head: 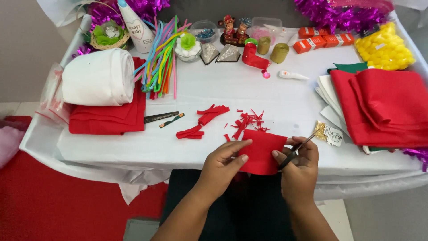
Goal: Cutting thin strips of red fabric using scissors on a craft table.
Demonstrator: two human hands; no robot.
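My left hand [223, 161] pinches the left edge of a red felt piece [262, 151] held over the table's front edge. My right hand [299, 166] grips small black scissors [295, 151], whose blades point up and to the right along the felt's right side. Red felt strips [212, 114] and small red scraps [248, 120] lie on the white tablecloth [249, 93] just beyond my hands.
Folded red felt [383, 107] is stacked at right, a white fabric roll [99, 76] on red felt at left. Coloured pipe cleaners [161, 58], a black knife [160, 117], a glue tube [292, 75], orange boxes [323, 41], a yellow bag [384, 47] and purple tinsel [339, 13] fill the back.
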